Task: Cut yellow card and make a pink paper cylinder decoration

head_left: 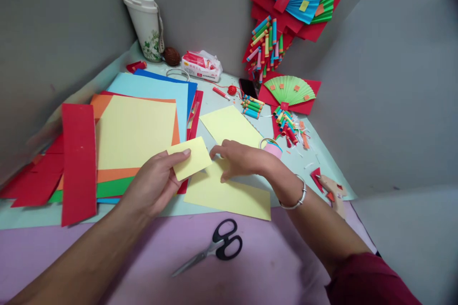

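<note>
A small yellow paper rectangle [192, 158] is pinched in my left hand [157, 178], the thumb lying on top of it. Just right of its edge is my right hand [234, 157], thumb and index finger apart with nothing between them. Beneath and around that hand lie two larger yellow sheets, one behind [229, 126] and one nearer me [236, 196]. Black-handled scissors [218, 245] rest on the pink cloth in front, blades toward the lower left.
Stacked coloured sheets [138, 133] and red strips [79, 164] lie left. Behind stand a white cup [145, 24] and a tissue pack [202, 65]. Paper fans [291, 90] and rolled paper tubes [252, 106] are back right; a glue gun [332, 190] lies right.
</note>
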`<action>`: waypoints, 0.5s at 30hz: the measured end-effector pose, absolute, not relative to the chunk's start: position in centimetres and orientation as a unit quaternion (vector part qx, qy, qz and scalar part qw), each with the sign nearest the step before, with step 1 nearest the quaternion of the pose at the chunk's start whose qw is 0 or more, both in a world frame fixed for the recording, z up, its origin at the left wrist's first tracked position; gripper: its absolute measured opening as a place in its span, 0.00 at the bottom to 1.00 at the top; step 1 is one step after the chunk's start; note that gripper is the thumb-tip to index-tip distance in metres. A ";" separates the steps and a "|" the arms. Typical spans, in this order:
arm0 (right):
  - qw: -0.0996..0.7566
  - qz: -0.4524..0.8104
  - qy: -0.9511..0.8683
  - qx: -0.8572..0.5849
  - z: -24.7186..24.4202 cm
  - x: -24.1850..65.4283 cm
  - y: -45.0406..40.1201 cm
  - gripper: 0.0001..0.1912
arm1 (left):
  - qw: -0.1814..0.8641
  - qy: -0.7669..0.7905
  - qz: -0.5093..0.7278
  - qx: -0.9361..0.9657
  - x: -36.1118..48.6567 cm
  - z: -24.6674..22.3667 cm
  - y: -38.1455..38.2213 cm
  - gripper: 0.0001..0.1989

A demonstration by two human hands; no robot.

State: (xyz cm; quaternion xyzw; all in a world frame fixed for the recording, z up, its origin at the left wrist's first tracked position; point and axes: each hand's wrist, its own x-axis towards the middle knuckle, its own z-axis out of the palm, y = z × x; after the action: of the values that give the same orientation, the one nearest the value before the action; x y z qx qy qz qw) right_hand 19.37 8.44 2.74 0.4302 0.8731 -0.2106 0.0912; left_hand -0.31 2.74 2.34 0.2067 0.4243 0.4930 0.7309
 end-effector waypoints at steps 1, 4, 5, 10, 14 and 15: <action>0.105 -0.204 0.875 0.427 2.9 19.3 8.6 0.32 | 0.731 0.426 0.493 0.205 -0.3 2.3 2.8 0.08; 0.133 -0.188 0.879 0.417 3.0 19.0 9.1 0.30 | 0.726 0.434 0.494 0.200 -0.3 2.2 2.8 0.10; 0.137 -0.184 0.882 0.411 3.0 18.9 9.2 0.28 | 0.724 0.437 0.496 0.197 -0.3 2.2 2.8 0.10; 0.132 -0.192 0.892 0.388 2.7 19.2 9.5 0.22 | 0.717 0.439 0.507 0.189 -0.3 2.3 2.8 0.10; 0.108 -0.206 0.890 0.393 2.3 19.8 9.6 0.20 | 0.715 0.442 0.503 0.200 -0.4 2.2 2.9 0.09; 0.101 -0.214 0.887 0.396 2.2 19.9 9.6 0.21 | 0.715 0.442 0.503 0.203 -0.4 2.1 2.9 0.09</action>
State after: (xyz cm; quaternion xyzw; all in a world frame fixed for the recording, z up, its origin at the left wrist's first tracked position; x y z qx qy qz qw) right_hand 19.91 9.59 2.20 0.3955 0.8874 -0.2139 0.1013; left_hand -0.38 2.90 2.14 0.2028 0.4419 0.5029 0.7146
